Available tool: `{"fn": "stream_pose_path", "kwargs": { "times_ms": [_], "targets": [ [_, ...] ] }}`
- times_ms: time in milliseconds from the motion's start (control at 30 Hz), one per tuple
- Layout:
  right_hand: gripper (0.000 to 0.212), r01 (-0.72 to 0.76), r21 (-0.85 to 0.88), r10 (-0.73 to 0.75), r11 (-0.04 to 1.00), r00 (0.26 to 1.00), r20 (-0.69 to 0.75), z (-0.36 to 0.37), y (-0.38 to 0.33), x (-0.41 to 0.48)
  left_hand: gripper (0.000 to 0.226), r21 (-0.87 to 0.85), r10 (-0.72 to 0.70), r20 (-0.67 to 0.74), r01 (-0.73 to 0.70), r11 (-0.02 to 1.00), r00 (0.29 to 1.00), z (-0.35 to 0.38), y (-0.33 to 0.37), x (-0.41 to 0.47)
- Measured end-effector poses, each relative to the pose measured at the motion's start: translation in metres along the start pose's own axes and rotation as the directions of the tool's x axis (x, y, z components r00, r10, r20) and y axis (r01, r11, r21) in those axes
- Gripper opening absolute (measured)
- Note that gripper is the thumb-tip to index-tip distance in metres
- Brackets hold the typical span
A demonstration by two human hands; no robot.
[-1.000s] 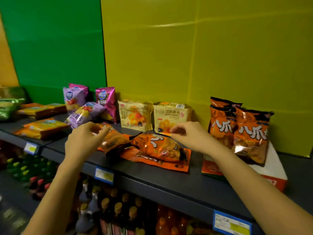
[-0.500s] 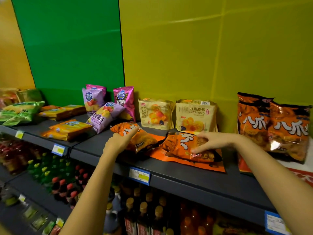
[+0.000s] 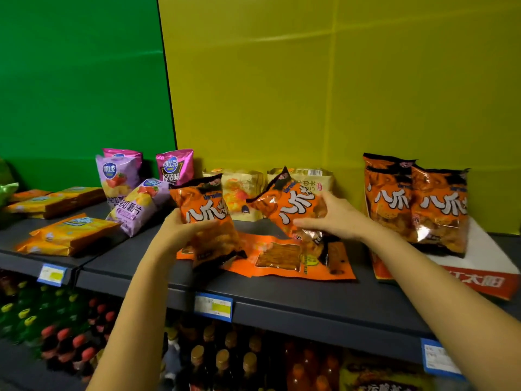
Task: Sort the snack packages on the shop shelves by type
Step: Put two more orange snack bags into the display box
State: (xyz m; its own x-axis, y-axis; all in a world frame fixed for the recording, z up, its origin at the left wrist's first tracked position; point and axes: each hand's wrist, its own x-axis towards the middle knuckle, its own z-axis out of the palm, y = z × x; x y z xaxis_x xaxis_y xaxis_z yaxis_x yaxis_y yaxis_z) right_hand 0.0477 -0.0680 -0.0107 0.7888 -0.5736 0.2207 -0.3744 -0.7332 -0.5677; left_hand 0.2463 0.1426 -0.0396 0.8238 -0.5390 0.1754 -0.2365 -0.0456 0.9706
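My left hand (image 3: pixel 180 230) grips an orange snack bag (image 3: pixel 210 218), held upright just above the dark shelf (image 3: pixel 282 294). My right hand (image 3: pixel 332 215) grips a second orange bag (image 3: pixel 290 204), tilted and lifted beside the first. Beneath them a flat orange packet (image 3: pixel 284 259) lies on the shelf. Two matching orange bags (image 3: pixel 417 204) stand upright at the right on a white and red box (image 3: pixel 479 266). Two pale yellow croissant bags (image 3: pixel 242 190) lean against the yellow wall behind my hands.
Purple and pink chip bags (image 3: pixel 127 187) stand and lie at the left. Flat yellow-orange packs (image 3: pixel 67 232) lie further left. Blue price tags (image 3: pixel 212 306) hang on the shelf edge. Bottles (image 3: pixel 220 362) fill the shelf below.
Both hands closed on the two orange bags that lay flat on the shelf and lifted them upright. The flat orange packet underneath now shows. The camera moved closer.
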Motion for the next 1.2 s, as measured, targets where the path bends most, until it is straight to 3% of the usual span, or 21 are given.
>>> {"fn": "stream_pose_path", "kwargs": {
  "times_ms": [67, 167, 267, 367, 500, 667, 800, 1067, 1200],
  "targets": [
    [0.087, 0.023, 0.125, -0.005, 0.992, 0.990, -0.141, -0.015, -0.001, -0.010, 0.049, 0.011, 0.105, -0.023, -0.105, 0.994, 0.994, 0.004, 0.017, -0.003],
    [0.070, 0.025, 0.259, 0.048, 0.966, 0.961, -0.272, -0.043, 0.005, -0.028, 0.070, -0.056, 0.223, 0.037, -0.221, 0.974, 0.974, 0.023, 0.049, -0.009],
    [0.054, -0.022, 0.429, 0.191, 0.903, 0.915, -0.356, -0.075, 0.021, -0.047, 0.059, -0.113, 0.318, 0.112, -0.306, 0.945, 0.941, 0.061, 0.076, -0.014],
    [0.056, -0.036, 0.563, 0.311, 0.826, 0.861, -0.402, -0.105, 0.042, -0.069, 0.059, -0.235, 0.346, 0.212, -0.296, 0.926, 0.914, 0.112, 0.094, -0.016],
    [0.046, 0.001, 0.621, 0.362, 0.784, 0.812, -0.458, -0.131, 0.073, -0.098, 0.057, -0.304, 0.350, 0.325, -0.253, 0.918, 0.879, 0.185, 0.104, -0.024],
    [0.059, 0.020, 0.671, 0.422, 0.741, 0.763, -0.489, -0.145, 0.102, -0.120, 0.060, -0.346, 0.281, 0.433, -0.130, 0.929, 0.856, 0.253, 0.096, -0.027],
    [0.058, -0.012, 0.692, 0.431, 0.722, 0.790, -0.436, -0.144, 0.121, -0.125, 0.058, -0.364, 0.199, 0.505, -0.002, 0.932, 0.840, 0.281, 0.085, -0.029],
    [0.065, -0.024, 0.724, 0.445, 0.689, 0.803, -0.396, -0.134, 0.137, -0.116, 0.060, -0.374, 0.265, 0.424, -0.099, 0.922, 0.866, 0.309, 0.077, -0.039],
    [0.063, -0.046, 0.710, 0.429, 0.703, 0.823, -0.371, -0.129, 0.138, -0.111, 0.064, -0.246, 0.234, 0.488, -0.125, 0.961, 0.841, 0.309, 0.073, -0.046]
  ]
}}
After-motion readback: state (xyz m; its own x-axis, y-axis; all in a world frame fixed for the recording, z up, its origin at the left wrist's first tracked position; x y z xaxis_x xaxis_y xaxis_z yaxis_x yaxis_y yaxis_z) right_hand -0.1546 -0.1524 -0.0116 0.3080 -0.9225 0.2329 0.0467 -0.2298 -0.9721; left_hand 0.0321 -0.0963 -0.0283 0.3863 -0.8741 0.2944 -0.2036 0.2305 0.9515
